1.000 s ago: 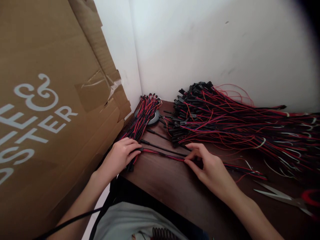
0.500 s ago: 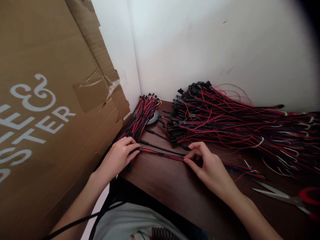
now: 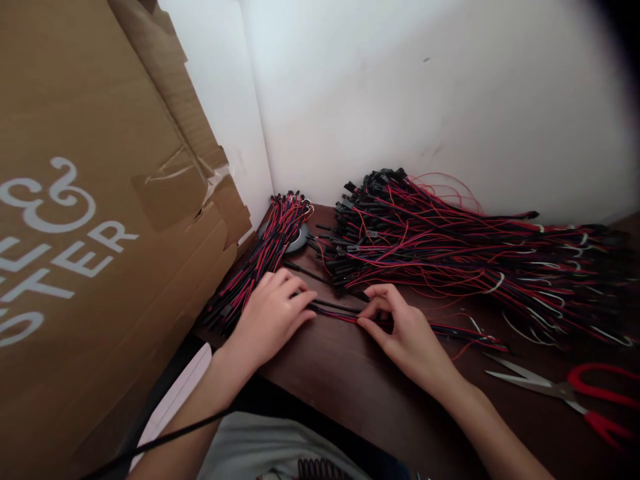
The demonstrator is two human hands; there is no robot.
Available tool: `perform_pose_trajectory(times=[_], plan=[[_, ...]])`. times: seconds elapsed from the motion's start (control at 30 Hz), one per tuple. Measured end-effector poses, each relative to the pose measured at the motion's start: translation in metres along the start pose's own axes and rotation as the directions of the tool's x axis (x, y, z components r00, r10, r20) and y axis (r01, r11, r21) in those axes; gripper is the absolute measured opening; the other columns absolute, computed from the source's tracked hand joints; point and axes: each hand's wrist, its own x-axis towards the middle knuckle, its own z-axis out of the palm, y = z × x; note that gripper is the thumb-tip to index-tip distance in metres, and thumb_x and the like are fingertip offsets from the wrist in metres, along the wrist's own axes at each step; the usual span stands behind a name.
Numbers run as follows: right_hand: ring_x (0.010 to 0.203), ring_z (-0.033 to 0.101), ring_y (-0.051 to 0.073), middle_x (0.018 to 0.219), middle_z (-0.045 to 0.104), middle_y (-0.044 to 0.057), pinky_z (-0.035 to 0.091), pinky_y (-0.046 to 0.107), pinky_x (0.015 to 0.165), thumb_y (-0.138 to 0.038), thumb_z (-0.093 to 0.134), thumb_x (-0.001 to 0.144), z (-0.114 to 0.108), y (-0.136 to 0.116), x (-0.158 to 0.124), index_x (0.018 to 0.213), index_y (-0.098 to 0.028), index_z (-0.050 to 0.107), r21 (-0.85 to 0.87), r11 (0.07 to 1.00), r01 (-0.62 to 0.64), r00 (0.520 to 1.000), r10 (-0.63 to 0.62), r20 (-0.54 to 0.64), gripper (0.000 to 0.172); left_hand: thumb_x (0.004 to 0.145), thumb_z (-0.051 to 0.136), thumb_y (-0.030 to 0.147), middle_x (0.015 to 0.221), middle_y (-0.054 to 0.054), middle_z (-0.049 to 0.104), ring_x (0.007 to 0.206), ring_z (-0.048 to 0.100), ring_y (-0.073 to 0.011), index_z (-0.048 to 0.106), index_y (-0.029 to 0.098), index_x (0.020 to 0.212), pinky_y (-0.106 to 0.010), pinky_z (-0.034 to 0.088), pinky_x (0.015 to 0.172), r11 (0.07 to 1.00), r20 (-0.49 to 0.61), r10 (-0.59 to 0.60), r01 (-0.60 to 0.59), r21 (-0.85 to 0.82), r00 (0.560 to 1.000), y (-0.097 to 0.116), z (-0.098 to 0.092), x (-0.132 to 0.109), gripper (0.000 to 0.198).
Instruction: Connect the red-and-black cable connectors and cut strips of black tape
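Observation:
My left hand (image 3: 280,313) lies over the left part of a thin red-and-black wire cable (image 3: 340,315), its fingers stretched out and a little apart. The cable's left end is hidden beneath that hand. My right hand (image 3: 400,323) pinches the same cable between thumb and fingertips farther right. Just behind it runs a black sleeved cable (image 3: 335,305). More red and black wires (image 3: 470,333) extend to the right from under my right hand. Beside my left hand is a bundle of finished-looking cables (image 3: 270,247) with small black connectors.
A large heap of red and black cables (image 3: 430,233) rests against the white wall (image 3: 340,100). Red-handled scissors (image 3: 560,390) lie spread at the right. A grey tape roll (image 3: 299,241) sits partly under the left bundle. A cardboard box (image 3: 115,280) stands along the left side.
My left hand has slid right along the cable, away from its pinch at the connector end, and its fingers have loosened. My right hand keeps its pinch. The view has shifted slightly.

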Motion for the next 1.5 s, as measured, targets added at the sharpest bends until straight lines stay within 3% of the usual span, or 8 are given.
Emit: perform_pose_trajectory(times=[0.1,0.2,0.57,0.7,0.87,1.07,1.3,1.5], plan=[[0.072,0.066,0.019,0.075,0.067,0.0,0.049,0.032,0.073,-0.02,0.051,0.084,0.0,-0.001,0.0,0.106,-0.022,0.041,0.008,1.0,-0.008,1.0,0.008,0.005,0.024,0.088,0.064,0.027,0.091,-0.005,0.066,0.086,0.054,-0.021,0.071,0.018,0.097,-0.034,0.042,0.071,0.999,0.039,0.04,-0.038,-0.039,0.998,0.01,0.015,0.006,0.014],[0.074,0.066,0.019,0.076,0.068,0.0,0.049,0.032,0.075,-0.02,0.052,0.084,0.0,-0.002,0.0,0.107,-0.022,0.042,0.013,1.0,-0.009,1.0,0.01,-0.009,0.025,0.093,0.055,0.021,0.088,-0.006,0.064,0.083,0.053,-0.0189,0.071,0.017,0.088,-0.031,0.043,0.07,0.997,-0.008,0.044,-0.044,-0.067,0.999,0.011,0.024,0.007,0.017],[0.069,0.064,0.017,0.075,0.07,-0.001,0.047,0.03,0.071,-0.019,0.059,0.081,-0.015,-0.004,0.002,0.104,-0.023,0.038,0.081,0.994,-0.078,0.99,0.087,-0.112,0.031,0.095,0.05,0.017,0.085,-0.007,0.062,0.081,0.055,-0.0178,0.064,0.013,0.087,-0.03,0.049,0.073,0.967,-0.152,-0.01,-0.029,-0.253,0.988,0.004,0.029,0.008,0.017],[0.069,0.064,0.018,0.074,0.069,-0.001,0.046,0.031,0.072,-0.021,0.06,0.081,-0.016,-0.001,0.002,0.102,-0.024,0.037,0.108,0.99,-0.091,0.987,0.104,-0.124,0.031,0.094,0.049,0.014,0.089,-0.008,0.064,0.084,0.058,-0.0197,0.064,0.012,0.09,-0.033,0.051,0.075,0.972,-0.136,-0.015,-0.017,-0.232,0.991,0.008,0.031,0.013,0.016],[0.069,0.063,0.018,0.074,0.067,-0.002,0.048,0.032,0.071,-0.025,0.064,0.08,-0.016,0.006,0.003,0.103,-0.025,0.036,0.217,0.973,-0.081,0.983,0.115,-0.145,0.036,0.095,0.047,0.013,0.098,-0.01,0.067,0.091,0.061,-0.0212,0.061,0.01,0.113,-0.035,0.053,0.081,0.957,-0.103,0.073,-0.099,-0.272,0.992,0.026,0.033,0.033,0.022],[0.068,0.063,0.018,0.074,0.067,-0.002,0.049,0.032,0.07,-0.029,0.066,0.078,-0.018,0.01,0.004,0.104,-0.025,0.036,0.248,0.963,-0.106,0.983,0.139,-0.121,0.041,0.095,0.05,0.018,0.085,-0.007,0.067,0.08,0.06,-0.0184,0.067,0.012,0.091,-0.03,0.052,0.072,0.926,-0.088,0.152,-0.173,-0.334,0.984,0.04,0.043,0.051,0.019],[0.068,0.062,0.018,0.074,0.067,-0.001,0.048,0.032,0.07,-0.028,0.064,0.078,-0.021,0.009,0.005,0.105,-0.024,0.036,0.185,0.973,-0.137,0.987,0.151,-0.062,0.039,0.097,0.046,0.019,0.086,-0.007,0.066,0.08,0.06,-0.0168,0.068,0.013,0.094,-0.028,0.05,0.072,0.909,-0.107,0.163,-0.192,-0.371,0.981,0.037,0.055,0.049,0.023],[0.07,0.063,0.019,0.075,0.068,-0.001,0.048,0.034,0.073,-0.028,0.063,0.078,-0.022,0.012,0.004,0.106,-0.025,0.036,0.167,0.975,-0.143,0.988,0.151,-0.034,0.039,0.095,0.049,0.018,0.089,-0.007,0.065,0.08,0.061,-0.0164,0.065,0.014,0.1,-0.027,0.05,0.073,0.859,-0.073,0.108,-0.129,-0.495,0.992,0.039,0.057,0.049,0.018]])
